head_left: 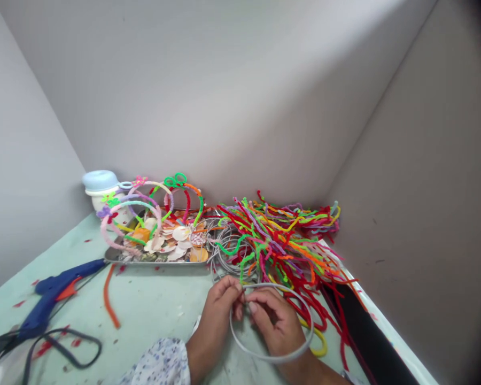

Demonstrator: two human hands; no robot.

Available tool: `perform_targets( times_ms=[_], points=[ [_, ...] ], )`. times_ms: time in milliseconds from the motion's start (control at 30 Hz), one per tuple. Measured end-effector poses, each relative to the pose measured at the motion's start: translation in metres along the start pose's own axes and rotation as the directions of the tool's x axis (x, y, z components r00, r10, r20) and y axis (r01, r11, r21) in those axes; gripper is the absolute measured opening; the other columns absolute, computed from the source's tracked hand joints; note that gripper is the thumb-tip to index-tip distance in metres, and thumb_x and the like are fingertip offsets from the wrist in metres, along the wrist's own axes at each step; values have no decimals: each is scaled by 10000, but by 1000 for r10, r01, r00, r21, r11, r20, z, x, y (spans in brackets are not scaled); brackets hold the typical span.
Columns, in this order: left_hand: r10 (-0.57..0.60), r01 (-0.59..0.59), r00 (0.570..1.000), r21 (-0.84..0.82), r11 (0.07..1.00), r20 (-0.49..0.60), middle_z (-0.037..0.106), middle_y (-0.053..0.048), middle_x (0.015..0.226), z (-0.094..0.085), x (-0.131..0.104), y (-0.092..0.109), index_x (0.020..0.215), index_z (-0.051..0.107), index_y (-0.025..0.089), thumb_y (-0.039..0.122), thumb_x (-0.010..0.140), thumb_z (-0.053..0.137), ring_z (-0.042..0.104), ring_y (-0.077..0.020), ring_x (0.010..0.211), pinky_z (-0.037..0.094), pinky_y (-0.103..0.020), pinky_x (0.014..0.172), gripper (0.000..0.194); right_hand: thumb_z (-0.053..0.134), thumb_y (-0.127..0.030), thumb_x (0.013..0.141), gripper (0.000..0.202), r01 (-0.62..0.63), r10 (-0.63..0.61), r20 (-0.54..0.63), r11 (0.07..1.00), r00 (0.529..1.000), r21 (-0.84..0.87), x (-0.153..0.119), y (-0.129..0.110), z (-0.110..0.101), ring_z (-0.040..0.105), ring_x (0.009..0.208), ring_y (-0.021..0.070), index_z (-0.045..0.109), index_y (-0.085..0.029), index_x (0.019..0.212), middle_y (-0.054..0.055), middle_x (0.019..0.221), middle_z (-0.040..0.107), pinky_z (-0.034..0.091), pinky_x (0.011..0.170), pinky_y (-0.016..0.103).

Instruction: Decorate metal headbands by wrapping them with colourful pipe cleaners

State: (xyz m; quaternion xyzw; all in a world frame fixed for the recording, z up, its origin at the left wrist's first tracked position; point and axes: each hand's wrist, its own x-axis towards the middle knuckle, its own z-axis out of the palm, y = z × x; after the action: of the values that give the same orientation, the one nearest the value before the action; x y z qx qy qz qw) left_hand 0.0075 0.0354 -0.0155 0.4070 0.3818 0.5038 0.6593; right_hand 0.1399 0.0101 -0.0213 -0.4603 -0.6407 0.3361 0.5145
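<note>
Both hands meet at the upper left of a thin grey hoop (282,359), which looks like a plain headband, low in the middle of the head view. My left hand (220,310) pinches it between thumb and fingertips. Close beside it, my right hand (282,323) is closed, thumb against forefinger, at the same stretch of the band, and the rest of the hoop circles over its wrist. Whatever small piece may lie between the fingertips is too hidden to name. Just beyond the hands lie loose grey wire hoops (228,248) and a pile of coloured pipe cleaners (280,240).
A metal tray (164,263) holds shells, with several fuzzy coloured headbands (130,203) on it. Behind stands a white jar with a blue lid (100,182). At left lie a blue glue gun (44,305), its dark cord (74,363) and an orange pipe cleaner (110,299). Grey walls enclose the table.
</note>
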Motion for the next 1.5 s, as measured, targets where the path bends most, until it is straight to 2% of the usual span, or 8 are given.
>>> perform_targets(
  times_ms=[100, 200, 500, 667, 800, 1000, 1133, 1500],
  points=[
    [-26, 28, 999, -64, 998, 33, 497, 32, 541, -2, 0, 1, 651, 515, 160, 291, 773, 562, 409, -71, 453, 322, -196, 477, 185, 558, -352, 815, 184, -91, 92, -22, 995, 996, 48, 2, 2, -1, 592, 645, 187, 666, -204, 811, 58, 730, 628, 485, 570, 286],
    [-59, 62, 996, -47, 997, 68, 521, 21, 565, 0, -2, 4, 650, 526, 152, 266, 759, 567, 419, -67, 443, 325, -196, 465, 162, 570, -407, 805, 268, -253, 258, -13, 953, 966, 169, 4, 4, -3, 572, 579, 171, 617, -195, 962, 33, 672, 622, 465, 508, 263],
    [-125, 124, 982, 16, 992, 143, 549, 6, 568, 2, -3, 10, 656, 540, 138, 218, 758, 552, 462, -74, 461, 340, -194, 476, 130, 569, -405, 826, 233, -309, 300, 72, 932, 951, 192, 4, 1, -4, 508, 547, 120, 581, -174, 857, -13, 601, 558, 409, 512, 219],
    [-92, 90, 977, 19, 996, 190, 573, -6, 581, 4, -2, 11, 668, 541, 143, 253, 802, 531, 503, -95, 492, 366, -212, 502, 174, 558, -398, 836, 218, -313, 312, 41, 923, 949, 224, 4, 1, -4, 510, 542, 120, 568, -180, 848, -15, 602, 562, 393, 499, 218],
    [-103, 97, 979, 47, 994, 174, 583, -11, 566, 5, -1, 10, 652, 543, 140, 256, 802, 532, 500, -91, 481, 363, -210, 505, 190, 548, -392, 842, 220, -292, 289, 46, 932, 956, 214, 5, -2, -5, 501, 528, 117, 562, -174, 815, -14, 598, 553, 390, 489, 219],
    [-141, 132, 983, 79, 988, 116, 546, 12, 521, 5, -2, 10, 621, 533, 139, 197, 761, 502, 452, -67, 419, 322, -196, 457, 154, 550, -400, 843, 222, -234, 229, 50, 966, 972, 112, 3, 4, -6, 521, 554, 127, 575, -179, 845, -15, 601, 558, 427, 536, 235],
    [-152, 142, 981, 82, 986, 121, 542, 17, 526, 6, -3, 13, 623, 527, 148, 160, 709, 485, 446, -71, 432, 319, -196, 458, 97, 539, -389, 851, 214, -206, 202, 54, 976, 978, 75, 2, 4, -7, 526, 548, 129, 579, -180, 836, -17, 591, 556, 430, 541, 238],
    [-98, 75, 982, 146, 986, 160, 465, 22, 513, 4, -4, 15, 519, 465, 160, 114, 617, 443, 392, -74, 439, 286, -196, 417, 111, 522, -303, 866, 150, -79, 75, 114, 996, 991, 31, 1, -6, -8, 547, 611, 135, 589, -179, 815, -8, 662, 562, 438, 600, 245]
  ],
)
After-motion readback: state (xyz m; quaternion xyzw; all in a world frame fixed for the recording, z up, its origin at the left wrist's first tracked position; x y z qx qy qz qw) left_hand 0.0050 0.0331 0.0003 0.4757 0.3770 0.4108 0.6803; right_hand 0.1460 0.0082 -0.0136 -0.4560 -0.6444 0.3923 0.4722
